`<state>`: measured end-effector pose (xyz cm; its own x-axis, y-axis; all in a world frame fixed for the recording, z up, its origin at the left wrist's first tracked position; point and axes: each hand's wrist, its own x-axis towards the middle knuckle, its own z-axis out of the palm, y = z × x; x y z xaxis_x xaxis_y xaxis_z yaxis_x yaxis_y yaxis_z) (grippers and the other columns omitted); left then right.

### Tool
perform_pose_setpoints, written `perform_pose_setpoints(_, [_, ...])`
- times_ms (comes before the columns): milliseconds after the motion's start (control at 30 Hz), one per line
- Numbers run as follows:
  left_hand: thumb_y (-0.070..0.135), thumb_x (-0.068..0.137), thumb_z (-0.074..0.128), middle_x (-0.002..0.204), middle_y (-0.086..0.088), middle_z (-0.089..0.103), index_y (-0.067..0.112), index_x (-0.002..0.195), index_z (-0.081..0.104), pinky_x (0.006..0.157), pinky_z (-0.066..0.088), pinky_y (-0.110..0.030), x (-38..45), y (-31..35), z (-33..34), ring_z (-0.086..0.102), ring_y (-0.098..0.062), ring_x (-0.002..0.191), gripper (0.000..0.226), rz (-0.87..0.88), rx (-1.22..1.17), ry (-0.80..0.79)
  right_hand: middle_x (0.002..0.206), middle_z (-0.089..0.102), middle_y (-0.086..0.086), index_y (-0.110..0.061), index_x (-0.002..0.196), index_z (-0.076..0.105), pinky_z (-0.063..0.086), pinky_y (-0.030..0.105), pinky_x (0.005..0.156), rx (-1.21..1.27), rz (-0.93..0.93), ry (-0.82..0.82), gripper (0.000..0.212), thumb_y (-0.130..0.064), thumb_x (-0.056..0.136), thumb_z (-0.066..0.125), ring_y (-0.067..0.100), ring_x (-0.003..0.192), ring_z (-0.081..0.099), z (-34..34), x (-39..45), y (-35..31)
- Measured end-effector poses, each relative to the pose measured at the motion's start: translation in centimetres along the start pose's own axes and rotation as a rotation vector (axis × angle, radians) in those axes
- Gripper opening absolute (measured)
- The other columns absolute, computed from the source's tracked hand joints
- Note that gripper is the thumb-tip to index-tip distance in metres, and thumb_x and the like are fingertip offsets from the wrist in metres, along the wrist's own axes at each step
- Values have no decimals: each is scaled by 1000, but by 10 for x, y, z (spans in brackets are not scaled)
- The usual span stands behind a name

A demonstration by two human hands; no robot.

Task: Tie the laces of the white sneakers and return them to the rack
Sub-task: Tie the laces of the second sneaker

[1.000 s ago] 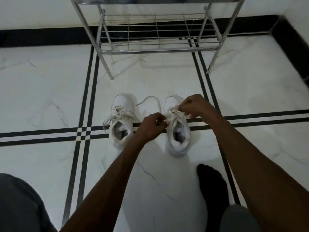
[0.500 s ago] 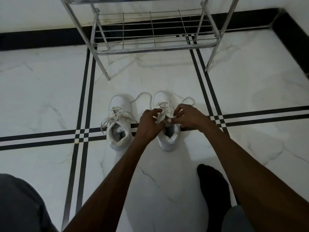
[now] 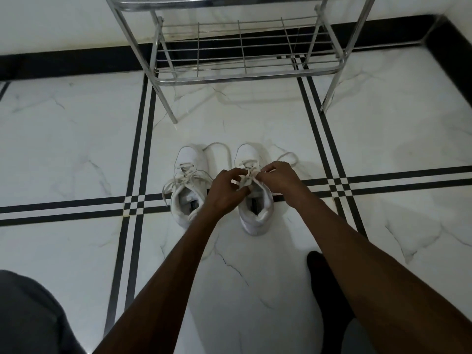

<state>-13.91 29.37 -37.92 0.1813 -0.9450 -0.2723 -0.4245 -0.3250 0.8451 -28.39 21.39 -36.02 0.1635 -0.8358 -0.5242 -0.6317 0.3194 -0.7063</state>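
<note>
Two white sneakers stand side by side on the marble floor, toes pointing at the rack. The left sneaker [image 3: 188, 190] has its laces in a bow. Over the tongue of the right sneaker [image 3: 255, 215] my left hand [image 3: 226, 190] and my right hand [image 3: 278, 176] each pinch a strand of its white laces [image 3: 245, 178], fingertips almost touching. One loose lace end curls on the floor to the right of the toe and another loops between the two shoes. The steel shoe rack [image 3: 245, 75] stands just beyond the shoes, its lower wire shelf bare.
The white marble floor carries black double stripes [image 3: 383, 177] crossing under the shoes. A black skirting runs along the white wall behind the rack. My foot in a black sock [image 3: 321, 274] rests near the right sneaker's heel, and a grey-clothed knee [image 3: 28, 315] fills the lower left.
My hands have come together over the right sneaker's tongue, the right one dropping from beyond the toe. The lace ends now lie slack on the floor.
</note>
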Motion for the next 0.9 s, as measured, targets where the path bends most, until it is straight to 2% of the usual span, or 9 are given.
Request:
perform_pose_setpoints(100, [56,71,78,114,-5,63,30,117,69,83,63,-53,0,-5,3,72,-25,94,53,-41,-80,15,101,74,11,-5,101,74,59,42,87,82,61,-4,22,-17,86,65,24,93,68,3,5,3])
perform_pose_setpoints(200, [57,74,78,117,-4,64,32,113,69,88,61,-55,0,-6,5,68,-24,107,47,-86,-175,38,87,67,9,-6,104,71,50,33,66,238,90,-53,21,-17,89,61,18,77,60,2,4,2])
perform_pose_setpoints(333, [41,92,73,114,-7,70,25,95,68,87,60,-52,1,5,2,70,-27,105,16,-165,-360,10,106,74,12,-14,93,71,58,40,86,338,21,-110,12,-25,88,70,25,99,69,-6,2,4])
perform_pose_setpoints(433, [35,98,66,103,-9,73,10,94,68,80,59,-43,3,13,-8,69,-20,93,25,-132,-413,47,98,79,8,-14,93,72,60,43,92,447,-65,-63,8,-22,92,70,25,102,73,-13,2,4])
perform_pose_setpoints(500, [33,102,61,108,-8,75,3,101,70,79,54,-31,3,20,-19,70,-18,99,31,-74,-393,106,92,79,8,-11,98,73,61,40,92,500,-117,5,11,-20,92,71,22,97,75,-17,5,1])
perform_pose_setpoints(633, [30,103,59,106,1,78,14,107,77,88,55,-27,7,35,-39,71,-15,105,25,137,-315,161,93,79,11,-10,110,76,63,38,83,309,-291,-18,21,-19,92,72,22,88,77,-17,3,-13])
perform_pose_setpoints(700, [30,103,59,105,4,78,15,109,78,89,55,-24,10,43,-44,72,-9,102,24,225,-272,173,97,79,9,-12,110,78,61,31,80,99,-362,-152,21,-15,92,69,19,87,76,-17,-3,-24])
perform_pose_setpoints(800, [27,105,56,102,3,77,11,109,77,77,54,-16,13,45,-45,71,-6,94,27,264,-216,170,99,78,4,-15,107,77,56,19,79,-117,-413,-411,18,-17,92,68,12,90,71,-18,-14,-42])
perform_pose_setpoints(900, [32,108,47,89,-1,74,5,107,73,75,53,-24,13,35,-41,69,-10,82,37,223,-254,101,92,76,2,-15,98,76,55,31,84,-132,-454,-434,25,-38,92,69,17,89,71,-24,-18,-50])
